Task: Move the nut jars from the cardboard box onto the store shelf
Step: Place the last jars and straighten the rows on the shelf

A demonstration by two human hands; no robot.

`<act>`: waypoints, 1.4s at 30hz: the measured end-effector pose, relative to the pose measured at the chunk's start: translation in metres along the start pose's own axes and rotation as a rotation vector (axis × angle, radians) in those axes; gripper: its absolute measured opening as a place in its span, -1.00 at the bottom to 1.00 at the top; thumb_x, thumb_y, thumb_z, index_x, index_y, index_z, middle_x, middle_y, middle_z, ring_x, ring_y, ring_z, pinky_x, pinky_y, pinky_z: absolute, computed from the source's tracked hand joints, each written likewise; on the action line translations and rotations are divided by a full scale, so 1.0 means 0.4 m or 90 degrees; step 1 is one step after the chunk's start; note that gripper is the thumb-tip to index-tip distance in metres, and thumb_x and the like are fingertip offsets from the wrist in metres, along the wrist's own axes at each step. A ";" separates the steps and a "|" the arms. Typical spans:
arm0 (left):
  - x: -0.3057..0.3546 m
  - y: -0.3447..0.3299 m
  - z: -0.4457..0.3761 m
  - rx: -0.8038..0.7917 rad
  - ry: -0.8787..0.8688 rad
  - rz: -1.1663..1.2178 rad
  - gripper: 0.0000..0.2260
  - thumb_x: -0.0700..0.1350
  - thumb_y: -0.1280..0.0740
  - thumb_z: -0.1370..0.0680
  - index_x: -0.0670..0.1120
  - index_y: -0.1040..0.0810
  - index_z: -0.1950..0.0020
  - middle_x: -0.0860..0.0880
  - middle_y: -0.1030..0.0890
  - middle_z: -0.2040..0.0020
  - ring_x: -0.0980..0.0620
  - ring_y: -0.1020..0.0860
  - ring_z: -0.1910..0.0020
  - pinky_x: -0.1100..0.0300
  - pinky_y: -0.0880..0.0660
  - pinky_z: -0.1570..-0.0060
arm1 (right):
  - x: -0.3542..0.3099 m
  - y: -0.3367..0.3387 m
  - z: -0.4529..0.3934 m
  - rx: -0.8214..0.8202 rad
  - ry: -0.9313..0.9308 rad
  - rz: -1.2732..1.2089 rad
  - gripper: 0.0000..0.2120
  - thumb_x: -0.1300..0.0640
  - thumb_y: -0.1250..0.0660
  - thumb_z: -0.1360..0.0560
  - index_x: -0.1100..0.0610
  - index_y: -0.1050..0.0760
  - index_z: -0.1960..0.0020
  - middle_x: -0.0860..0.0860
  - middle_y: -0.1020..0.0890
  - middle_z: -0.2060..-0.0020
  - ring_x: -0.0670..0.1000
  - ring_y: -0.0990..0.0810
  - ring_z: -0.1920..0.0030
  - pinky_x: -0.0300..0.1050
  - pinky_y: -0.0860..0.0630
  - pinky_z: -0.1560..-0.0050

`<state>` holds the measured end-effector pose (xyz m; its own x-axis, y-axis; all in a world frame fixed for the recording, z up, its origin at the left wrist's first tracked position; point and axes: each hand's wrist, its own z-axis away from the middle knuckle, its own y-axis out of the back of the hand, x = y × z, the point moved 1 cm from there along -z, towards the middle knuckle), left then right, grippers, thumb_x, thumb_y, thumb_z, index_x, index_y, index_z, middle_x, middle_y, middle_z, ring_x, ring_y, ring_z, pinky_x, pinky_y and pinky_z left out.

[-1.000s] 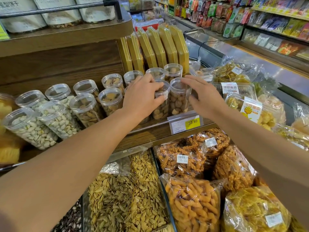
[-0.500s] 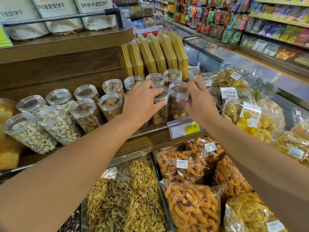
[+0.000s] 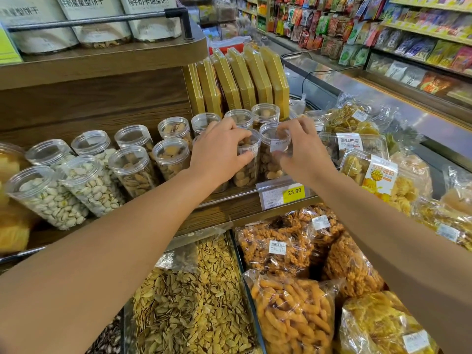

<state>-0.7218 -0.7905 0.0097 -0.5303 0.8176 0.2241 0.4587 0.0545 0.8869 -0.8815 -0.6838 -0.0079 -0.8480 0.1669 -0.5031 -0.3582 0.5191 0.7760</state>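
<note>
On the wooden shelf (image 3: 229,213), far to the left of the price tag (image 3: 283,196), two pistachio jars (image 3: 51,195) lean back in the front row, with more clear jars ranked behind them; the tilt shows their contents to shoppers. Nearer the tag stand jars of darker nuts (image 3: 132,171).

Just left of and above the tag, the left hand (image 3: 219,152) wraps its fingers and thumb round a nut jar (image 3: 246,162), gripping it by the side with the label facing out. This looks like squaring it into the front row, not lifting it.

Directly above the tag, the right hand (image 3: 304,152) pinches the next jar (image 3: 273,154) near its lid, fingertips on the rim and thumb by the white label (probably turning the label forward). The two jars stand touching, at the shelf's right end.

Behind them, further above the tag, yellow boxes (image 3: 242,77) stand on edge. Right of the tag lie bagged snacks (image 3: 370,169); below it, a bin of seeds (image 3: 194,297).

The cardboard box is not in view, so how many jars remain cannot be told.
</note>
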 end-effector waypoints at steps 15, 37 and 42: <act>-0.070 0.031 -0.153 -0.205 0.015 -0.029 -0.47 0.29 -0.06 -0.54 0.08 -0.46 -0.40 -0.01 -0.53 -0.31 -0.08 -0.49 -0.27 -0.09 -0.46 -0.22 | -0.028 0.070 -0.231 -0.237 -0.040 0.047 -0.62 0.25 -0.07 -0.65 0.14 -0.39 -0.44 0.11 -0.35 -0.47 0.08 -0.44 -0.32 -0.32 -0.39 -0.22; -0.075 0.027 -0.114 -0.191 -0.034 -0.018 -0.43 0.27 -0.05 -0.61 -0.04 -0.34 -0.49 -0.03 -0.31 -0.49 -0.01 -0.28 -0.45 -0.06 -0.22 -0.41 | -0.033 0.069 -0.176 -0.221 0.093 0.100 -0.58 -0.04 -0.09 -0.65 0.12 -0.45 -0.40 0.06 -0.41 -0.43 0.04 -0.31 -0.43 -0.05 -0.16 -0.42; -0.080 0.022 -0.124 -0.235 -0.049 -0.049 -0.41 0.30 0.01 -0.60 0.02 -0.21 -0.55 -0.02 -0.25 -0.54 -0.04 -0.23 -0.50 -0.12 -0.18 -0.43 | -0.030 0.079 -0.168 -0.244 0.042 0.072 -0.63 0.07 -0.08 -0.64 0.28 -0.50 -0.26 0.19 -0.53 -0.27 0.17 -0.44 -0.28 0.13 -0.33 -0.32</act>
<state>-0.7361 -0.8445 0.0302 -0.4917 0.8607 0.1319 0.1249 -0.0802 0.9889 -0.9088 -0.7259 0.0481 -0.9095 0.1445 -0.3898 -0.3695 0.1485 0.9173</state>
